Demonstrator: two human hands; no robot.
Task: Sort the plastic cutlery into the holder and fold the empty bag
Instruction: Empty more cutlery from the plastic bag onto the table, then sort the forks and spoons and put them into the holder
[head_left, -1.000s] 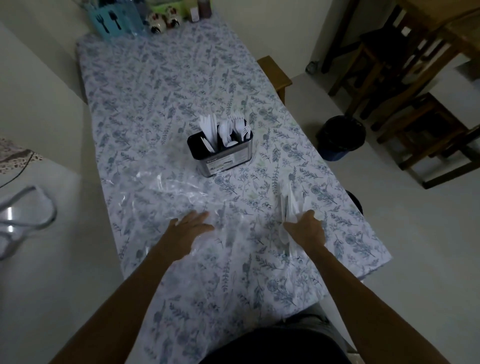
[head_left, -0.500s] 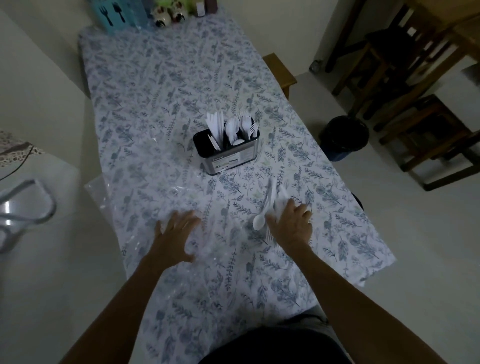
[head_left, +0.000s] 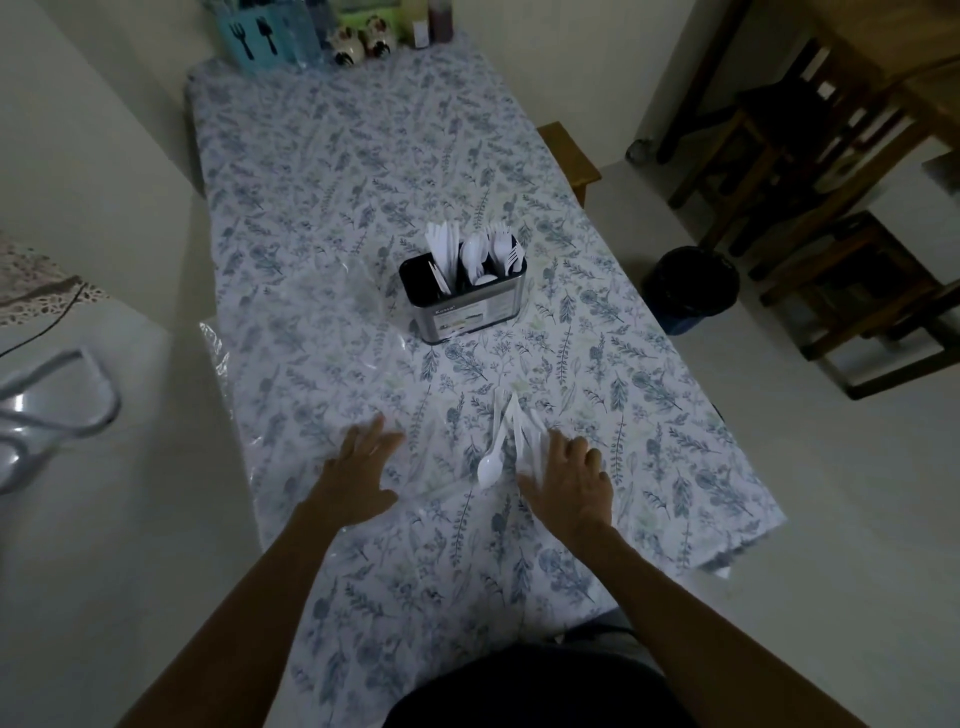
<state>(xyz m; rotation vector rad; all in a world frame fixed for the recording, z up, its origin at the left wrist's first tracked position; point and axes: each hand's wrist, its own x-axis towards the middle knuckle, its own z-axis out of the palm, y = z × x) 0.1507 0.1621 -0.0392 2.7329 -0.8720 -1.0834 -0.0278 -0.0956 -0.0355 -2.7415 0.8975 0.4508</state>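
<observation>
A black-and-steel cutlery holder (head_left: 467, 306) stands mid-table, with white plastic knives, spoons and forks upright in its compartments. A clear plastic bag (head_left: 332, 332) lies flat and crumpled on the floral tablecloth (head_left: 363, 171), reaching past the table's left edge. My left hand (head_left: 358, 467) rests flat on the bag with its fingers spread. A few loose white pieces (head_left: 511, 431), one a spoon, lie in front of the holder. My right hand (head_left: 566, 478) lies over the near ends of those pieces, fingers fairly straight.
A blue cutlery box (head_left: 260, 36), small ceramic figures (head_left: 358, 44) and bottles stand at the table's far end. A dark bin (head_left: 688, 288) and wooden chairs (head_left: 831, 182) are on the floor to the right. A white surface (head_left: 67, 467) adjoins the table on the left.
The bag has slid left and now hangs past the table edge. My right hand has set the loose cutlery down on the cloth and flattened over it.
</observation>
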